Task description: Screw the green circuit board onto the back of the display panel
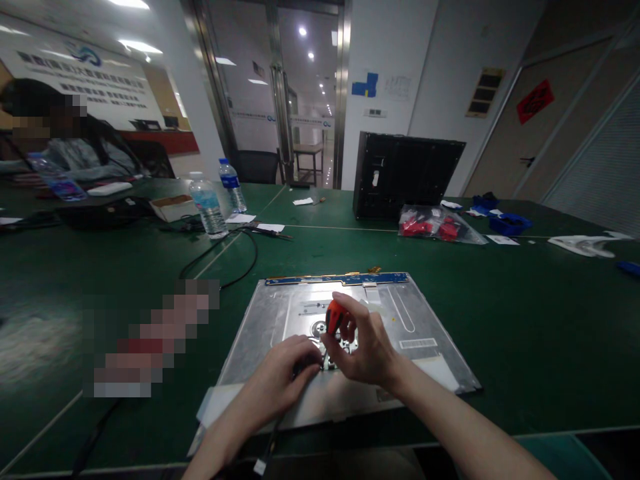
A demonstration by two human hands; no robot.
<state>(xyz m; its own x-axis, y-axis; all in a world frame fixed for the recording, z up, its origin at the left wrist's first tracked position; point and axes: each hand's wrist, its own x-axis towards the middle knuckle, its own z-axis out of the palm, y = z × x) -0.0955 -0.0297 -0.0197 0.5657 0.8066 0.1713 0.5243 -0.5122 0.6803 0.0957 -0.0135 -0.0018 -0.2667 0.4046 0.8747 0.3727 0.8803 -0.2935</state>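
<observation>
A flat silvery display panel [280,320] lies back side up in front of me, with a narrow blue circuit board [330,280] along its far edge. My right hand [373,343] grips the red and black handle of a screwdriver [335,317] above the panel's middle. The screwdriver points down at small metal parts [320,329]; its tip is hard to make out. My left hand [285,373] is closed beside those parts, fingers curled in. What the left fingers hold is hidden. A thin dark cable [273,437] with a white tag comes out below that hand.
Behind the panel stands a black monitor-like unit [407,173] with a plastic bag of red items [440,225] before it. Water bottles [207,207] stand back left, near a black cable [255,250]. Blue trays [510,223] lie back right. A person [75,143] sits far left.
</observation>
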